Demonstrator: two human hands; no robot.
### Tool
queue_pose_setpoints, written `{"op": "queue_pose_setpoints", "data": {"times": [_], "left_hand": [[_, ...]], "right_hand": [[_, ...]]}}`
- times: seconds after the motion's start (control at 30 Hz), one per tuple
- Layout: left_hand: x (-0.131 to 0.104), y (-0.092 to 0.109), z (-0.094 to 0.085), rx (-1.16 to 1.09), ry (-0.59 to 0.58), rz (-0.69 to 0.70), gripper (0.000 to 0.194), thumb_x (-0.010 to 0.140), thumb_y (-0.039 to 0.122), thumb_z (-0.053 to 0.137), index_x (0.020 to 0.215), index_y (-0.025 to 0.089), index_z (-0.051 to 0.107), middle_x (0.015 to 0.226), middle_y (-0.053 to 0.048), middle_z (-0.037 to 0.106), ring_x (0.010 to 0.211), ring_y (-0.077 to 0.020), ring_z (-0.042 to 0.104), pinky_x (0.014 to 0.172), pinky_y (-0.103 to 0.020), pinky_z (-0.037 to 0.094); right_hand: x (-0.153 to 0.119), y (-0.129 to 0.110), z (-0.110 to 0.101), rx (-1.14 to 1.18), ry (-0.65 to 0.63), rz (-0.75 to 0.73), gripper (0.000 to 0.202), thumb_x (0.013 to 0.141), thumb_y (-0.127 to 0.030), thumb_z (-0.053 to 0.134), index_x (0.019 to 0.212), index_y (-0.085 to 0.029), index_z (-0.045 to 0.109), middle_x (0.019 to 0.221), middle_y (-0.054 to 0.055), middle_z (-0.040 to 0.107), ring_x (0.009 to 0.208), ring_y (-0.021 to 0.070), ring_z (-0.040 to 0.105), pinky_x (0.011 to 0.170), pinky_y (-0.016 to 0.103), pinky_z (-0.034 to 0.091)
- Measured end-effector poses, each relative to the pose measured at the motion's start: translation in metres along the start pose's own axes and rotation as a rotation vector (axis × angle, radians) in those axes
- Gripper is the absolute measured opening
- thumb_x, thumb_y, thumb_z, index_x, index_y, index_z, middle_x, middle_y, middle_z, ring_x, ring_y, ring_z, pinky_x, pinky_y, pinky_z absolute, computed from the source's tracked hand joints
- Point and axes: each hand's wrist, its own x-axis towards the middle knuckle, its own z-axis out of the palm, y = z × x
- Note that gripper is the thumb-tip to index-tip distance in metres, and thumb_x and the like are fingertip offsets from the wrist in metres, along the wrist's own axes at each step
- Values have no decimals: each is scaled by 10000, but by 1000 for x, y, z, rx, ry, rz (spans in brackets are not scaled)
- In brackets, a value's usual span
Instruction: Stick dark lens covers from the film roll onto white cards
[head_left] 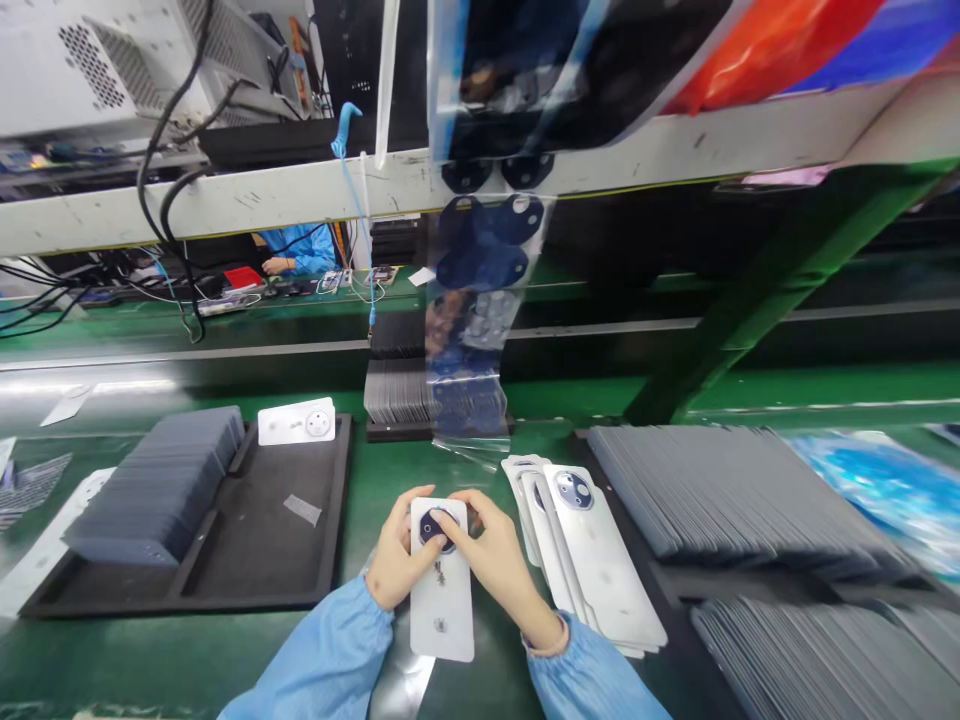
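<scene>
A white phone back panel (442, 620) lies in front of me on the green table, its dark round camera piece near the top. My left hand (399, 560) grips the panel's upper left edge, the thumb resting on the dark piece. From the right, my right hand (499, 560) holds the upper right edge, its thumb also on the dark piece. Just right of my right hand is a fanned stack of similar white panels (600, 570).
At the left, a black tray (262, 560) holds a row of grey panels (161, 490) and a white card (297, 422). More grey panels (735, 490) fill a tray at the right. A clear strip with dark pieces (480, 300) hangs ahead. Across the bench, a person's blue sleeve (304, 248) shows.
</scene>
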Motion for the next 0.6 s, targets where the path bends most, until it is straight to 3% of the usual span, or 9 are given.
{"op": "queue_pose_setpoints", "data": {"times": [0.1,0.27,0.47,0.53,0.6], "left_hand": [[1,2,1,-33,-12,-36,800,718,296,727,1346,119,264,1056,-147,624,873,-156,615,782,-257,502],[3,4,4,-162,2,-98,862,685,301,755,1366,113,262,973,-135,646,788,-162,627,722,-280,513],[5,-1,1,-314,121,-119,687,736,313,685,1306,116,358,952,-127,649,716,-174,628,650,-284,503],[5,-3,1,-339,128,-97,636,746,278,654,1297,121,378,979,-122,645,771,-186,633,691,-292,504],[5,-5,0,-339,123,-91,609,757,262,618,1303,125,386,1009,-121,640,829,-191,631,733,-291,497]], "right_hand": [[2,4,1,176,-107,92,413,795,-543,553,895,-145,597,800,41,624,661,122,534,618,238,406],[10,9,-3,336,-198,109,467,785,-567,561,942,-129,594,876,64,643,785,149,594,708,242,450],[7,7,-4,459,-420,74,511,752,-420,652,1157,-180,454,1116,70,575,1001,155,568,829,250,461],[5,6,0,486,-432,91,576,726,-382,673,1197,-204,393,1103,56,566,969,146,564,823,252,458],[3,4,6,467,-356,108,549,718,-370,663,1167,-200,396,1054,42,563,905,134,553,800,248,449]]}}
